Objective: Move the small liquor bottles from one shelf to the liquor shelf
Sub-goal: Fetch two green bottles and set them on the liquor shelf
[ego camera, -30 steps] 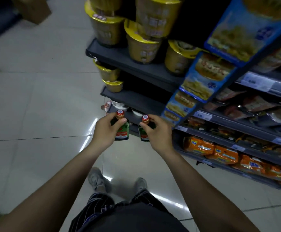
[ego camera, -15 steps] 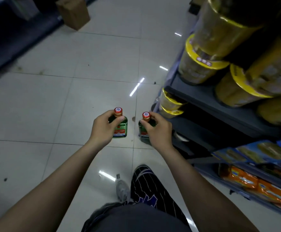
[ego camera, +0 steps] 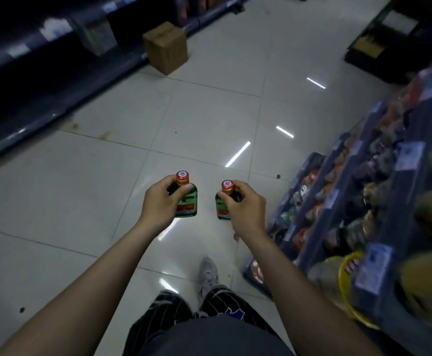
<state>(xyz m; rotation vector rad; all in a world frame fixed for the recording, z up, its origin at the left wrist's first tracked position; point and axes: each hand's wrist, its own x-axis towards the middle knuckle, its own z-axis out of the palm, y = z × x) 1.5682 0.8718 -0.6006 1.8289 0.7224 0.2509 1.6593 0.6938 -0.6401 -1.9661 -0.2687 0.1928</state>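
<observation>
Pale glossy floor tiles [ego camera: 196,119], streaked with reflected strip lights, fill the aisle beneath both outstretched arms. One small green bottle is held upright in each hand, above the floor and clear of every shelf. The left hand [ego camera: 158,202] is wrapped around the left bottle [ego camera: 187,201], thumb across its shoulder just under the red cap, the red-starred label left exposed. The right hand [ego camera: 245,205] is closed around the right bottle [ego camera: 222,205] in the same way — thumb and forefinger pressed at the neck, most of the glass hidden behind the palm. The two bottles are kept apart, a strip of tile seen between them.

Below the hands, dark striped trousers [ego camera: 220,301] and one grey shoe [ego camera: 208,274] are seen. To the right of the right hand, a blurred rack of packaged snacks [ego camera: 343,206] runs along the aisle. Far ahead and left of the left hand, a cardboard box [ego camera: 165,47] is set on the floor against a dark shelf unit [ego camera: 42,73] — its contents cannot be made out.
</observation>
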